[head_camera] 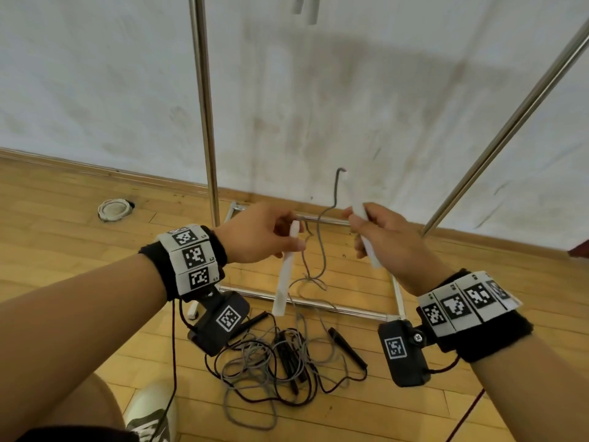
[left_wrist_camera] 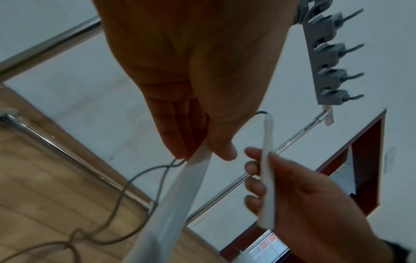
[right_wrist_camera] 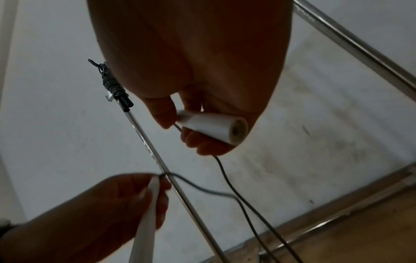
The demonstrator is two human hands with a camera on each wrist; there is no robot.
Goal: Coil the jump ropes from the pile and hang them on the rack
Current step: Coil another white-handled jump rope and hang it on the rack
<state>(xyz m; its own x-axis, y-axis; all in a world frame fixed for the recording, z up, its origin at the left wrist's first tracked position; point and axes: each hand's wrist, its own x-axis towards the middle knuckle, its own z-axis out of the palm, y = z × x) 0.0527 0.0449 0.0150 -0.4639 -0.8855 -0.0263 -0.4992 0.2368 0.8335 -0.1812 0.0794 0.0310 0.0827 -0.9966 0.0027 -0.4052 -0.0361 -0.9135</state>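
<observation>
My left hand pinches the top of one white jump-rope handle, which hangs down from the fingers. My right hand grips the other white handle, tilted up and to the left, with its grey cord leaving the upper tip. Both cord ends drop between the hands to a tangled pile of ropes on the floor. In the left wrist view the pinched handle runs down toward the camera. In the right wrist view the gripped handle shows its round butt end.
The chrome rack's uprights and slanted bar stand ahead, its base frame on the wooden floor. A grey hook strip hangs on the rack. Black handles lie in the pile. My shoe is at the bottom left.
</observation>
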